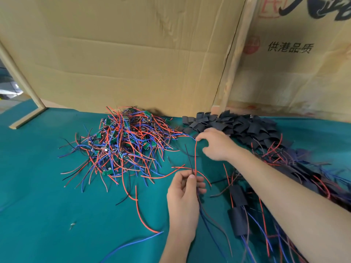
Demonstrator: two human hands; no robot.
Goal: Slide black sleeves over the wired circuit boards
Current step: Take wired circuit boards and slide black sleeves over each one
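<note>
1. The bench (38, 186) carries it all, under a green cloth, with cardboard (133, 54) standing along its far edge.
2. The board pile (121, 141), a tangle of green boards and red, blue and black leads, lies far-left of my hands; the sleeve pile (247, 128) lies far-right, touching the cardboard's foot.
3. Finished pieces (237, 205), sleeves already on, lie along the near right under my right forearm.
4. My right hand (216, 145) is at the near-left edge of the sleeve pile, much nearer it than the left. Its fingers are curled and its fingertips pinch the top of a red wire (195, 158); I can't tell whether they also touch a sleeve.
5. My left hand (185, 194) sits nearer me, between the two piles, fingers pinched together on a bundle of leads. I judge a board is in that grip, but it is hidden.
6. The relation that counts: the red wire runs nearly straight away from me, from left fingers up to right fingers. That is the axis a sleeve must travel, so it should come from the right-hand end and slide toward me down the leads.
7. The nearest loose sleeves lie just beyond and right of the right fingertips.
</note>
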